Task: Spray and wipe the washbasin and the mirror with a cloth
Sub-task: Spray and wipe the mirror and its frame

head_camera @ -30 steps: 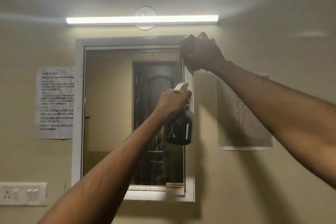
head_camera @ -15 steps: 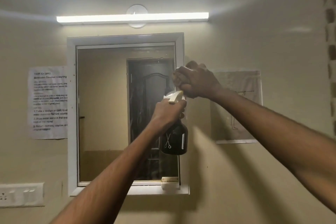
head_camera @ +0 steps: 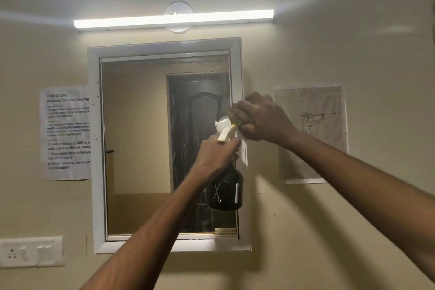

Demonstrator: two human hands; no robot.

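A white-framed mirror [head_camera: 136,148] hangs on the wall ahead and reflects a dark door. My left hand [head_camera: 217,154] grips the neck of a dark spray bottle [head_camera: 224,192] with a cream trigger head, held up in front of the mirror's right side. My right hand [head_camera: 261,120] clutches a bunched brownish cloth [head_camera: 236,114] against the mirror's right frame edge, just above the bottle's nozzle. The washbasin is out of view.
A tube light [head_camera: 174,19] glows above the mirror. A printed instruction sheet [head_camera: 67,133] is taped to the left, and a paper with a line drawing [head_camera: 313,134] to the right. A switch plate [head_camera: 30,252] sits at lower left.
My right hand has slid the cloth down the mirror's right frame from the top corner to mid-height. The left hand has stayed near the same spot with the bottle.
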